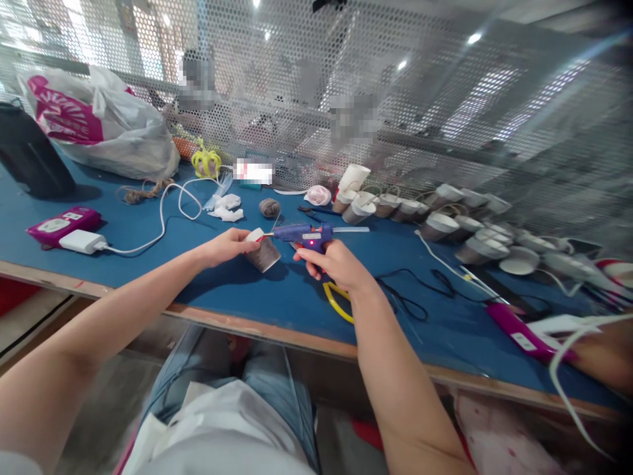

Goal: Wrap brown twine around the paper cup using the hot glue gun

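Note:
My left hand (231, 247) is closed on a small paper cup (266, 256), its side grey-brown and its rim white, tilted just above the table. My right hand (329, 258) is wrapped round the handle of a blue glue gun (301, 232) with a small light lit. The gun's nozzle points left and meets the cup near its white rim; whether glue is coming out is too small to tell. A clear glue stick (351, 229) sticks out of the gun's back end. Under my right wrist lie yellow-handled scissors (337, 303), partly hidden.
Several similar cups (442, 224) stand at the right. A grey yarn ball (270, 208), dark pliers (311, 212) and white scraps (227, 206) lie behind my hands. Purple power strips (64, 224) with cables are at both sides. A plastic bag (128, 145) and dark bottle (32, 155) stand left.

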Demonstrator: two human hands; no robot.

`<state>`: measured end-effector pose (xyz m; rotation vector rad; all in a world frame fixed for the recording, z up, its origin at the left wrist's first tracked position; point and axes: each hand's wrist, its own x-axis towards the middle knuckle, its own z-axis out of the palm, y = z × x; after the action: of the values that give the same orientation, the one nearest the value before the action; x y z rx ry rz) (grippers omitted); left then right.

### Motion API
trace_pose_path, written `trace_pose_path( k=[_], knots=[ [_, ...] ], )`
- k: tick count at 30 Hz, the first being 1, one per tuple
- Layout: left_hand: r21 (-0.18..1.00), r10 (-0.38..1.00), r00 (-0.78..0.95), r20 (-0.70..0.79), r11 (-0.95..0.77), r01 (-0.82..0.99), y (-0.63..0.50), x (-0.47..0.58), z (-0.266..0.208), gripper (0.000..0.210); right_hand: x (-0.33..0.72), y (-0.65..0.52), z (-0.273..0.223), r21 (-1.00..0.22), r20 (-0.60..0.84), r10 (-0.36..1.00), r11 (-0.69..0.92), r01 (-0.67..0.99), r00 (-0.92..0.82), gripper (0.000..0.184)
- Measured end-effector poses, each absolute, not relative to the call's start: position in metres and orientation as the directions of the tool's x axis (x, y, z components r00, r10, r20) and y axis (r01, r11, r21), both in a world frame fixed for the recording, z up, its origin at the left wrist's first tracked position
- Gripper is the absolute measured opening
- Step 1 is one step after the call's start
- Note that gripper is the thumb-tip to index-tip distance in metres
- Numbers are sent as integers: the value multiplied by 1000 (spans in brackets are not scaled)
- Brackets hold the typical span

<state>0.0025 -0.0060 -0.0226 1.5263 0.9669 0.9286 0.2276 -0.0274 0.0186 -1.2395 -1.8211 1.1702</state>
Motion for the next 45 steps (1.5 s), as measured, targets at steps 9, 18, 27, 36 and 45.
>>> trace_pose_path(
  k=[9, 18, 27, 36, 45],
  knots=[
    [992, 899, 434, 50, -97, 86, -11, 5, -19, 35, 217, -25, 10, -894, 150, 947, 252, 370, -283, 25],
    [980, 921, 373, 113, -165, 112, -3, 3, -25, 38, 227, -23, 9, -871, 174, 963, 249, 424, -207, 29],
    [944, 915, 368, 168, -256, 207, -2, 2, -26, 27, 220, -33, 15, -771, 147, 950, 284, 570, -275, 31],
    [919, 888, 405, 215, -325, 223, -3, 2, -25, 26, 218, -36, 17, -692, 180, 936, 339, 637, -303, 29],
    [905, 872, 430, 233, -357, 233, -2, 0, -26, 30, 215, -40, 22, -611, 197, 933, 358, 706, -302, 28]
  ],
)
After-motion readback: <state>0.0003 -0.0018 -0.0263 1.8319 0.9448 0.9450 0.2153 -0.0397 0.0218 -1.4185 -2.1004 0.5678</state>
